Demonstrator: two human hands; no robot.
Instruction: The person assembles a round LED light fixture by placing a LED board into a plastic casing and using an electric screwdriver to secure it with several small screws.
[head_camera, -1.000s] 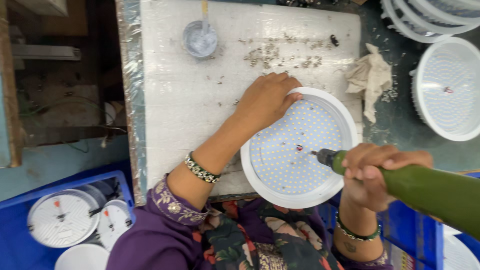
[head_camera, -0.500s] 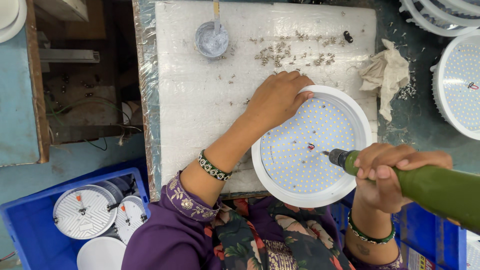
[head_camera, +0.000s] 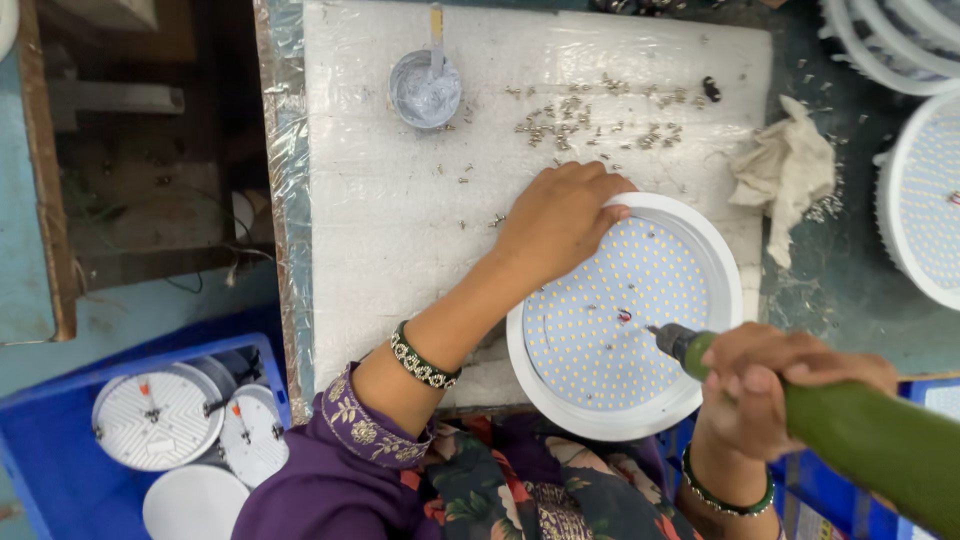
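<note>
At the far left a blue crate (head_camera: 60, 470) sits below the bench edge and holds several round white lamp housings (head_camera: 155, 415), backs up. Right of it lies the white foam-like work board (head_camera: 400, 230), wrapped in clear film. A small grey cup (head_camera: 424, 90) with a stick standing in it rests near the board's top edge, and small screws (head_camera: 580, 120) lie scattered to the cup's right.

The left arm comes up from the lower middle in a purple patterned sleeve, a beaded bracelet (head_camera: 424, 356) at the wrist, forearm angled up and to the right. The left hand (head_camera: 560, 220) lies palm down, fingers curled over the upper left rim of the round white LED panel (head_camera: 620, 320), pressing on it rather than pinching it. The panel lies flat, face up with its grid of small yellow dots showing, on the board's lower right part, its lower edge reaching past the board toward the person's lap.

Right of the panel's centre, the right hand (head_camera: 780, 385) is wrapped in a closed fist around a green power screwdriver (head_camera: 870, 440), whose body slants off to the lower right. Its dark tip touches the panel near a small red mark. A green bangle (head_camera: 725, 495) circles that wrist.

Further right a crumpled beige rag (head_camera: 785, 170) lies on the dark table, and more white lamp panels (head_camera: 920, 200) sit at the right edge.
</note>
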